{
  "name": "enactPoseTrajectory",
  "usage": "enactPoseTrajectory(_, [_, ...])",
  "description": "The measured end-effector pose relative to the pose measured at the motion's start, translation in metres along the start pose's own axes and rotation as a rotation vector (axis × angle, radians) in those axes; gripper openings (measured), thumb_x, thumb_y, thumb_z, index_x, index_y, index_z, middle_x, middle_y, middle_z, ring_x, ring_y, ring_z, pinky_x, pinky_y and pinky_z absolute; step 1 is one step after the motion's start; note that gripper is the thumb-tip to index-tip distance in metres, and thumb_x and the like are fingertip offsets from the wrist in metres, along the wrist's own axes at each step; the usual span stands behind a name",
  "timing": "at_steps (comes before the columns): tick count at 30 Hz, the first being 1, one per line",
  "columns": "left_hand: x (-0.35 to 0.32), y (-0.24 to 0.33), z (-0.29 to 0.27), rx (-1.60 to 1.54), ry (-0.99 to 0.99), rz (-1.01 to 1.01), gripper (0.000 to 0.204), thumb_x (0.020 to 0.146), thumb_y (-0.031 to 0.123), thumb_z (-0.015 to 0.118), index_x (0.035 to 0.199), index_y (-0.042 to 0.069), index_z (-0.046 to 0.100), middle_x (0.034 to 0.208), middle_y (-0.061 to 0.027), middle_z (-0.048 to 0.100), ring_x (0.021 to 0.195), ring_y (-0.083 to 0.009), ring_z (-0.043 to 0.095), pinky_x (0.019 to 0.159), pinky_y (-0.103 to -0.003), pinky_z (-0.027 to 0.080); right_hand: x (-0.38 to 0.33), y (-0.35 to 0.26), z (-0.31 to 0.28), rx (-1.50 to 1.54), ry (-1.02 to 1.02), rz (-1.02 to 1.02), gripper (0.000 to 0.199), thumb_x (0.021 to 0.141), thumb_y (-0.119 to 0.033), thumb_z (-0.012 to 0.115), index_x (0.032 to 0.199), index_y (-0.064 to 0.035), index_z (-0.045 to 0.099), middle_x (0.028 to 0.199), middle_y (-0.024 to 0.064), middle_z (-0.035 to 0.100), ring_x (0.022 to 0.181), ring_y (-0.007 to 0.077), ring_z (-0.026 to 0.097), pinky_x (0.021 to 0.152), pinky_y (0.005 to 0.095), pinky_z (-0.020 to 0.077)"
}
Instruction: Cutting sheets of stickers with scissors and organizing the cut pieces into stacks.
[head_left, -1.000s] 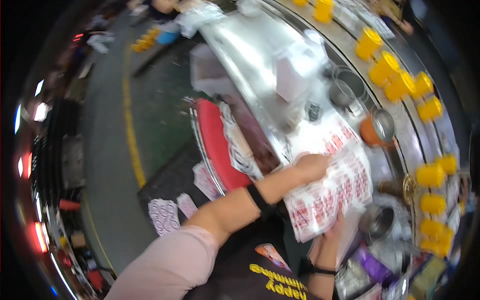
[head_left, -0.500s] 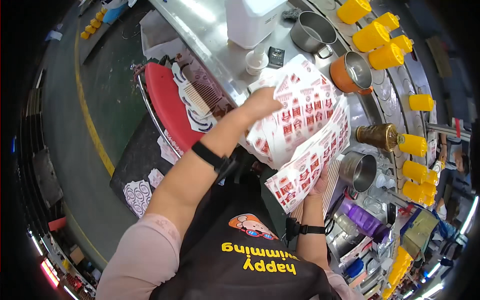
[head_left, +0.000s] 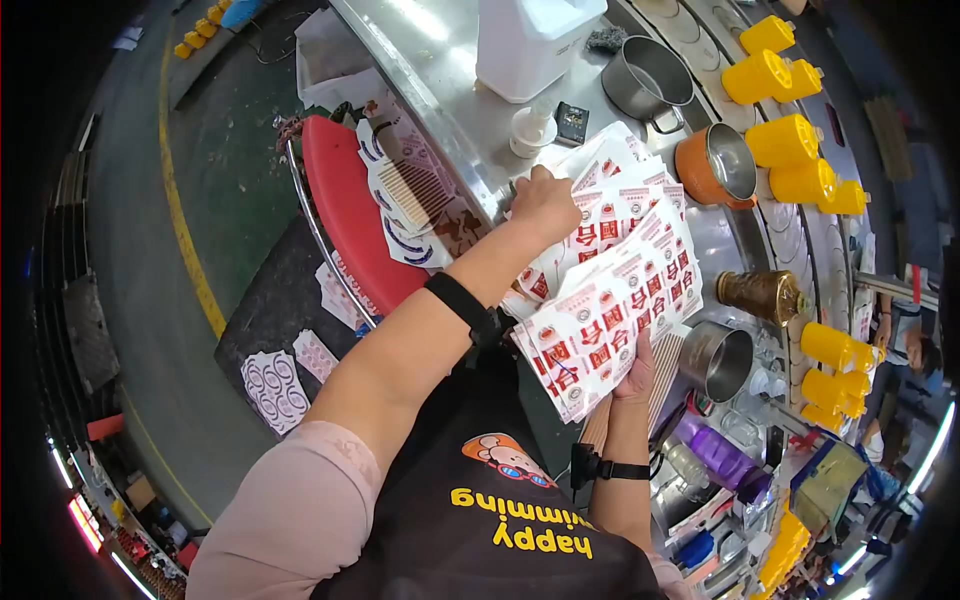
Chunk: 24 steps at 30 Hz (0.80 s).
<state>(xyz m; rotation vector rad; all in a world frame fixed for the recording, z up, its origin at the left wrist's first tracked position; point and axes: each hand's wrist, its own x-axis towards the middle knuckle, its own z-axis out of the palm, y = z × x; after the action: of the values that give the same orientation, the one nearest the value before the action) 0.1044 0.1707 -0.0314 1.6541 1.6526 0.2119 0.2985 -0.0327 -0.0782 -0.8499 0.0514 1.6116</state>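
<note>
My right hand (head_left: 637,375) grips the lower right edge of a bundle of white sticker sheets (head_left: 610,325) printed in red, with its thumb on top. The bundle is tilted and its sheets fan out slightly. Behind it, a second pile of similar sheets (head_left: 610,205) lies on the steel table. My left hand (head_left: 546,207) is closed at the left edge of that pile, its fingers curled. What lies between those fingers is hidden. A dark band circles each wrist.
Near the pile stand a white jug (head_left: 535,50), a small white cup (head_left: 532,130), a black box (head_left: 572,123), an orange pot (head_left: 715,165) and two steel pots. Yellow bottles (head_left: 783,140) line the conveyor on the right. A red chair (head_left: 345,215) stands at left.
The bundle in my right hand has swung left and shows more of its printed face. My left hand has curled its fingers at the pile's edge. The whole view has shifted slightly.
</note>
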Motion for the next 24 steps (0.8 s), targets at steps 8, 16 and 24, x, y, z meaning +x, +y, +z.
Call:
enactPoseTrajectory(8, [-0.009,0.006,0.009,-0.251,-0.047,0.13,0.037,0.073,0.008,0.054,0.108,-0.001,0.05,0.115,-0.0263,0.041,0.102,-0.0406,0.051,0.09,-0.042,0.041,0.006,0.0,0.0,-0.046,0.117,0.009,0.047,0.091,-0.027,0.048,0.129,-0.0018,0.038,0.126,0.0165,0.048,0.112,0.0296,0.05,0.094,0.0445,0.0421])
enactPoseTrajectory(16, [0.006,0.004,0.0,0.018,0.052,0.032,0.032,0.073,0.01,0.055,0.104,0.003,0.059,0.116,-0.0208,0.042,0.107,-0.0381,0.043,0.092,-0.041,0.039,0.003,-0.001,0.01,-0.055,0.094,0.008,0.047,0.089,-0.024,0.05,0.129,-0.0018,0.038,0.126,0.0156,0.048,0.111,0.0284,0.051,0.094,0.0441,0.0425])
enactPoseTrajectory(24, [0.01,0.005,0.0,0.14,0.011,0.037,0.035,0.075,0.02,0.056,0.107,0.007,0.059,0.114,-0.02,0.047,0.109,-0.0376,0.041,0.092,-0.043,0.036,0.004,0.0,0.008,-0.058,0.096,-0.007,0.044,0.09,-0.021,0.049,0.128,-0.0015,0.039,0.126,0.015,0.048,0.11,0.0281,0.051,0.093,0.0438,0.0432])
